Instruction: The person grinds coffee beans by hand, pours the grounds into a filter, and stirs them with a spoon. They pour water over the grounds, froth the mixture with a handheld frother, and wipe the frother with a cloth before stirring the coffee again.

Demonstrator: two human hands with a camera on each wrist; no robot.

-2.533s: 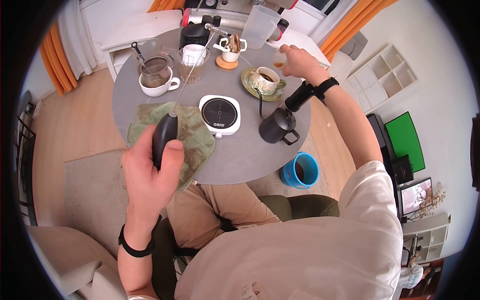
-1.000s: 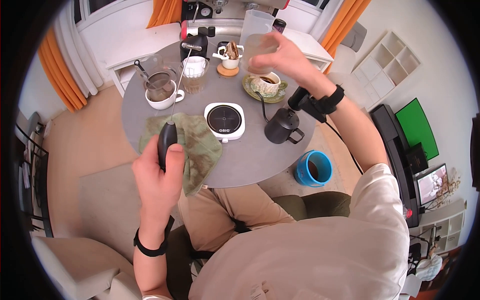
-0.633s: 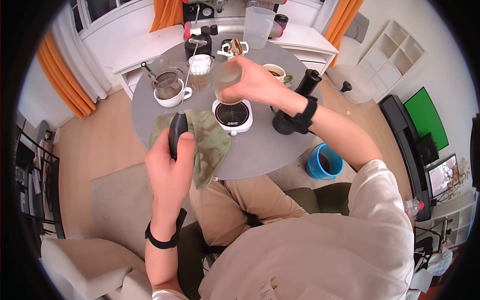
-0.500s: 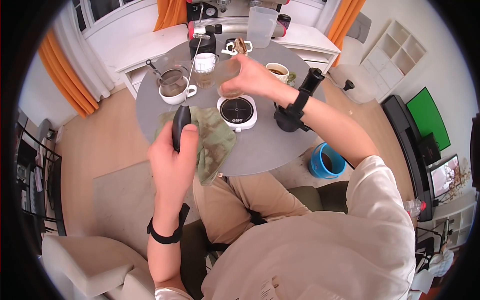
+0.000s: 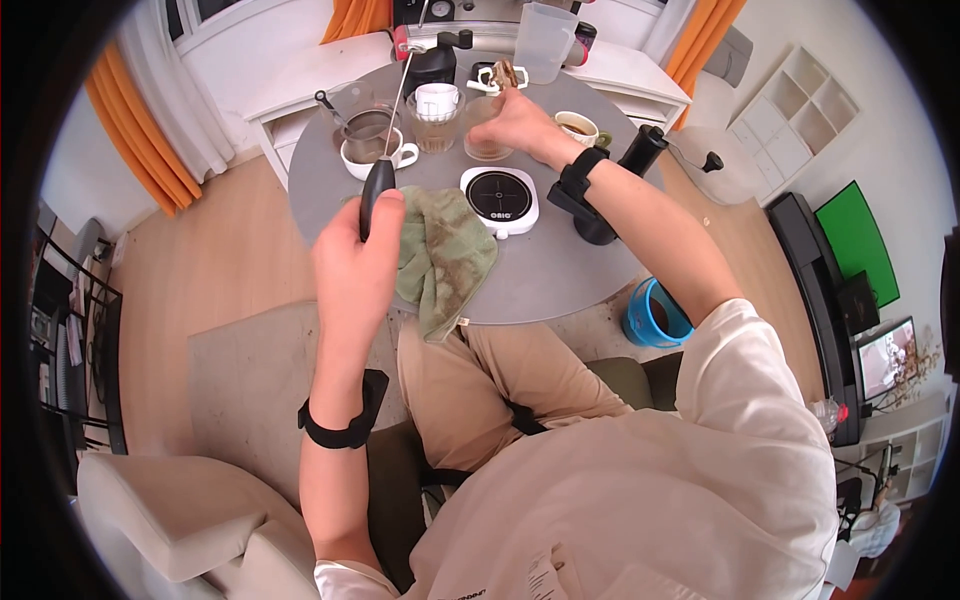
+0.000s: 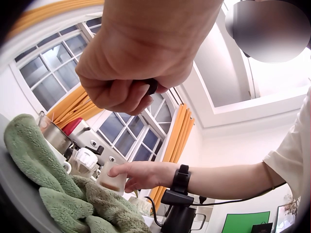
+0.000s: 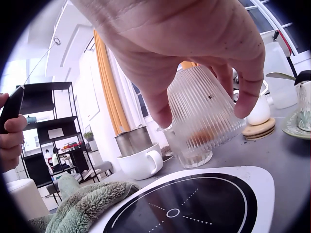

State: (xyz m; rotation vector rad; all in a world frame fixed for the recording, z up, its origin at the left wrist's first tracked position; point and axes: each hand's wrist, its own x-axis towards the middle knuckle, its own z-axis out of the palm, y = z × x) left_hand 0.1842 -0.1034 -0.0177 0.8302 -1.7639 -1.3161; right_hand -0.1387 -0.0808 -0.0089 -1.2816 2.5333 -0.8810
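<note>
My left hand [image 5: 355, 265] grips the black handle of a handheld milk frother [image 5: 378, 190], its long thin wand and coiled whisk pointing up. Under that hand, a stained green cloth [image 5: 445, 250] hangs over the table's near edge. With thumb and fingers curled round its sides, my right hand [image 5: 527, 125] holds a ribbed clear glass [image 7: 204, 111], tilted in the right wrist view, with a brownish patch showing low in it. That glass is just behind a white-rimmed black hot plate [image 5: 500, 195]. To its left stands another glass [image 5: 435, 132] with a white cup in its mouth.
A white cup [image 5: 370, 165] carries a metal strainer at the left. A coffee cup [image 5: 577, 128] and black kettle [image 5: 597, 230] stand at the right, partly behind my arm. At the back are a white dripper [image 5: 497, 77] and clear pitcher [image 5: 545, 42]. A blue bucket [image 5: 655, 315] is on the floor.
My right hand has brought the ribbed glass from the table's far right, leftward past the coffee cup, and lowered it behind the hot plate. My left hand keeps gripping the upright frother.
</note>
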